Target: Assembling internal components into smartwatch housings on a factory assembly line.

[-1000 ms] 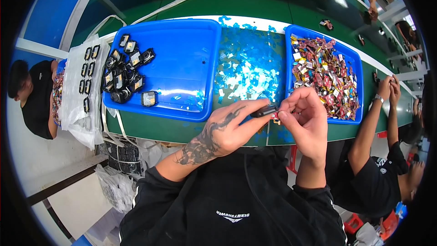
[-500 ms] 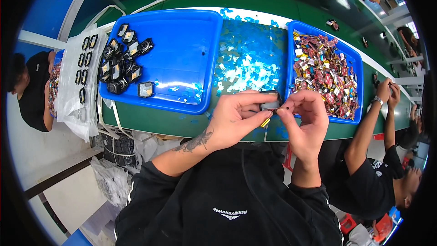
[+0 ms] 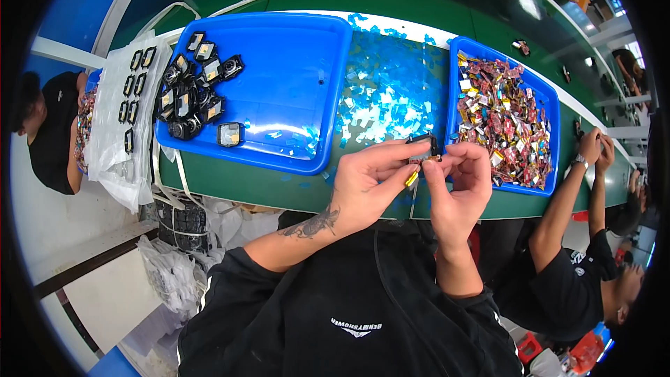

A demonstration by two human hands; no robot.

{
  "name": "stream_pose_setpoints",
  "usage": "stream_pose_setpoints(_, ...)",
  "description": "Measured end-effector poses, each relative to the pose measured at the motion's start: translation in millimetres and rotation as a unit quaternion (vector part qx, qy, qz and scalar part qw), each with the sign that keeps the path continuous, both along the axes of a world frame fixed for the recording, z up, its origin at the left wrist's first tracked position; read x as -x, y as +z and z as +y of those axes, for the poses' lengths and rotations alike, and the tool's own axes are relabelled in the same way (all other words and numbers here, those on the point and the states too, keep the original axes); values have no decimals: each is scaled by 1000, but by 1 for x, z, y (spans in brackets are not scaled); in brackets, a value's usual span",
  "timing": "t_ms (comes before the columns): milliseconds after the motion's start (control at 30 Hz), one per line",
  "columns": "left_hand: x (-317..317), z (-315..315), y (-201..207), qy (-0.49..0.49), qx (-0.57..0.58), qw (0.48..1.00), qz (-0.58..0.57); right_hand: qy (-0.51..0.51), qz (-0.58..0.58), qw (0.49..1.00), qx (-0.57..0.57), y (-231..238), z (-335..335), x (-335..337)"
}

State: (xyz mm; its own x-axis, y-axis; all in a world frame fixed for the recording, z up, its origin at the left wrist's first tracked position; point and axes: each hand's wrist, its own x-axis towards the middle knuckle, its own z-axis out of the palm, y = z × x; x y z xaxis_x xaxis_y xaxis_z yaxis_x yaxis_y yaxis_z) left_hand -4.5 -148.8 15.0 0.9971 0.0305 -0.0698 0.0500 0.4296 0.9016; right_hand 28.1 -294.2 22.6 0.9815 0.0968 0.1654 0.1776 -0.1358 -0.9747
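There, small black part [image 3: 423, 146] between left hand [image 3: 368, 183] and right hand [image 3: 457, 192] fingertips.

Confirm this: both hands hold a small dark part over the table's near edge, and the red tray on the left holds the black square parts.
Not quite. The tray on the left is blue, not red, as the head view shows. Both the left hand and right hand do hold the small dark part.

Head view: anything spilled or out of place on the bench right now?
Yes: blue film scraps are strewn over the green bench between the two trays, some inside the left blue tray. One small black part lies apart from its pile. Both hands, left hand and right hand, hold a small black part.
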Motion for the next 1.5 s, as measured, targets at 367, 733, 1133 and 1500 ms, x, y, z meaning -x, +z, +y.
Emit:
stream_pose_setpoints(367, 6, -3, -5, 30, -4, 999, -14, 67, 100, 991, -57, 12, -4, -4)
stream_pose_setpoints(733, 3, 27, 19, 38, -119, 992, -30, 151, 97, 981, 75, 34, 12, -32)
stream_pose_setpoints(1133, 3, 253, -18, 180, -811, 540, 134, 11, 52, 937, 345, -22, 27, -317)
stream_pose_setpoints(1500, -32, 188, -11, 165, -774, 604, 99, 85, -21, 938, 336, -20, -57, -312)
